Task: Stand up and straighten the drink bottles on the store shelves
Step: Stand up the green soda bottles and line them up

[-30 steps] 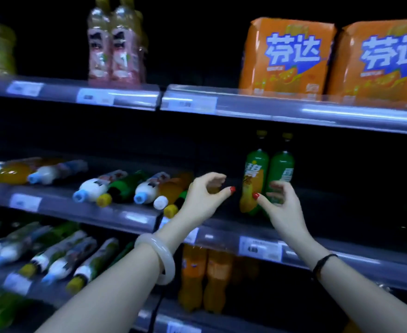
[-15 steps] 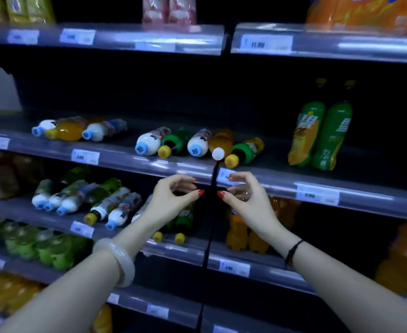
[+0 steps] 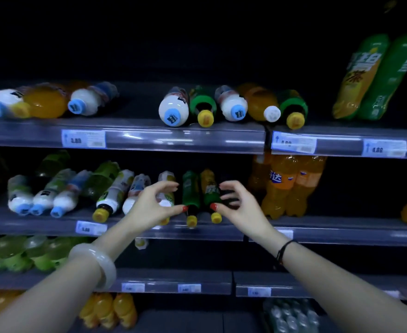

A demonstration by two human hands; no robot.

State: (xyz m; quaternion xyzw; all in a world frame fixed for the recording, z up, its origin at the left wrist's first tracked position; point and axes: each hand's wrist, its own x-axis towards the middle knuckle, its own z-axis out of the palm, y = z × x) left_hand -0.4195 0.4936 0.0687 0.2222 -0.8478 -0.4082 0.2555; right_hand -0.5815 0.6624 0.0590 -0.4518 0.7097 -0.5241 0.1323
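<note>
Several drink bottles lie on their sides, caps outward, on two shelves. On the upper shelf (image 3: 149,138) are a white bottle with a blue cap (image 3: 173,109), a green one (image 3: 202,102) and an orange one (image 3: 260,102). On the middle shelf (image 3: 41,224) lie two green bottles with yellow caps (image 3: 191,191), with white bottles (image 3: 63,195) further left. My left hand (image 3: 153,205) and my right hand (image 3: 239,209) hover in front of the two green bottles. The fingers are loosely curled, thumbs apart from fingertips, and hold nothing.
Two tall green tea bottles (image 3: 375,75) stand leaning at the upper right. Orange soda bottles (image 3: 291,186) stand upright right of my right hand. More lying bottles (image 3: 41,99) are at the upper left. Pale green bottles (image 3: 17,253) fill the lower left shelf.
The view has tilted down the shelves. Both hands have dropped from the upper shelf of lying bottles to the middle shelf, still close together and holding nothing.
</note>
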